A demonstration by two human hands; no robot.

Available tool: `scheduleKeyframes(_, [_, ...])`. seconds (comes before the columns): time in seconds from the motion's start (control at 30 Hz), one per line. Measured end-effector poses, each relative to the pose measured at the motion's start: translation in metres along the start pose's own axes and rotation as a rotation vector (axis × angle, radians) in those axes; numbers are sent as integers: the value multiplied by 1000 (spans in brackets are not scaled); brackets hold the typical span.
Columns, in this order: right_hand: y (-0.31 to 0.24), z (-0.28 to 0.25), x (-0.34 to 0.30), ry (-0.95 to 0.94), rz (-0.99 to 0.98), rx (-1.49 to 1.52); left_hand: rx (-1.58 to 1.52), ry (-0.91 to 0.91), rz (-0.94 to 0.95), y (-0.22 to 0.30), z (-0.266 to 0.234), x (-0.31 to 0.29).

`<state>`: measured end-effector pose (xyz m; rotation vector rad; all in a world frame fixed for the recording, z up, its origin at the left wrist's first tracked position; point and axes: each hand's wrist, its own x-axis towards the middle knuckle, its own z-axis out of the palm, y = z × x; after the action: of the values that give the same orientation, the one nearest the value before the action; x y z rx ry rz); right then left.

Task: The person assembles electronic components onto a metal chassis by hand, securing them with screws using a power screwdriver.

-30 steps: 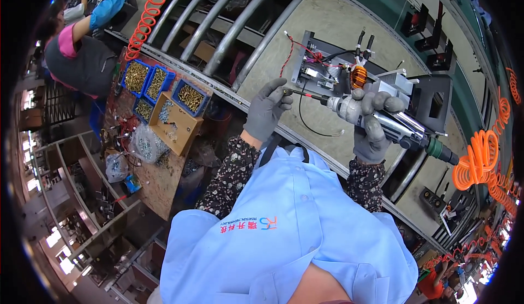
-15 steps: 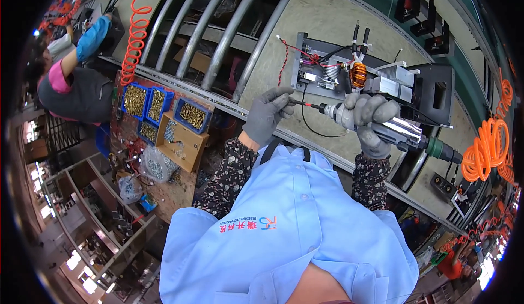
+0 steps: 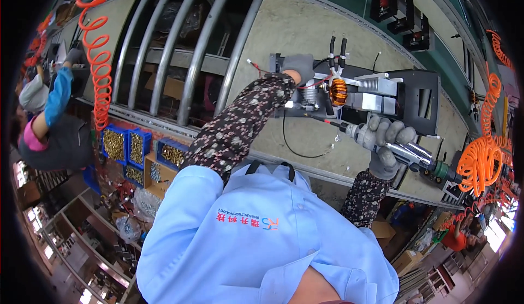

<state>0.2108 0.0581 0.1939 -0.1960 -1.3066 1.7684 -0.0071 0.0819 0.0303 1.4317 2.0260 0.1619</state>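
My right hand [image 3: 386, 140], in a grey glove, is wrapped round a pneumatic screwdriver [image 3: 415, 154]. The driver's long dark bit, with a red band, points left along the near side of a dark metal chassis [image 3: 417, 94]. My left hand [image 3: 300, 66], also gloved, reaches over the chassis's left end. Its fingers are hidden beneath the glove's back, so I cannot tell what they touch. On the chassis sit a copper-wound toroid coil [image 3: 338, 92], silver heatsinks [image 3: 376, 103] and a smaller wire coil [image 3: 310, 96]. A black cable [image 3: 292, 147] loops toward me.
Blue bins of brass fasteners [image 3: 113, 143] and a cardboard box [image 3: 157, 174] of screws stand at the left. Metal rollers [image 3: 191, 58] lie beyond. Coiled orange air hoses [image 3: 480, 165] hang on both sides. A co-worker [image 3: 57, 140] is at far left.
My left hand has left the driver's bit and moved away from me to the chassis's left end. The driver, still in my right hand, has shifted slightly right and nearer.
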Motion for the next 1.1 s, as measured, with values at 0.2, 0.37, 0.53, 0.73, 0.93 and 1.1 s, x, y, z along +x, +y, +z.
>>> scheduleKeyframes(0.2, [2, -22, 10, 109, 46, 28, -163, 357, -88, -12, -4, -17])
scheduleKeyframes(0.37, [1, -43, 25, 94, 54, 2, -106, 913, -741, -43, -10, -55])
scheduleKeyframes(0.53, [7, -56, 49, 60, 79, -21, -257, 906, -64, -43, 1, -32])
scheduleKeyframes(0.73, [13, -69, 65, -62, 77, 3, -412, 68, -166, 11, 21, 33])
scheduleKeyframes(0.93, [13, -76, 67, -52, 76, -15, -211, -82, -415, 33, 28, 52])
scheduleKeyframes(1.1, [13, -81, 73, -55, 89, 20, -371, 92, -463, 15, 35, 34])
